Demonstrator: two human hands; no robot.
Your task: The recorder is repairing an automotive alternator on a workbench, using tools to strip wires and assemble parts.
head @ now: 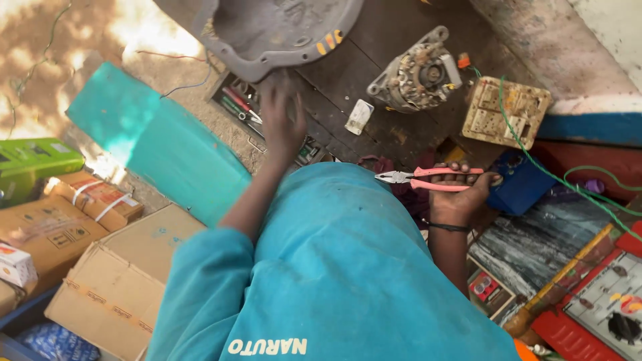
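R hand fingers curled round pink-handled pliers, nose pointing left; L hand open, fingers spread over tool tray.

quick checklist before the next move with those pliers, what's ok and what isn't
1. Pliers held in right hand: ok, fingers wrap the pink handles.
2. Pliers' jaws free: ok, closed on nothing.
3. Left hand placed: ok, at the edge of the grey metal cover, above the tool tray.
4. What the left hand grips: cannot tell, blurred.
5. Alternator within reach: ok, lying untouched on the dark bench.
6. Green wire clear of the pliers: ok.
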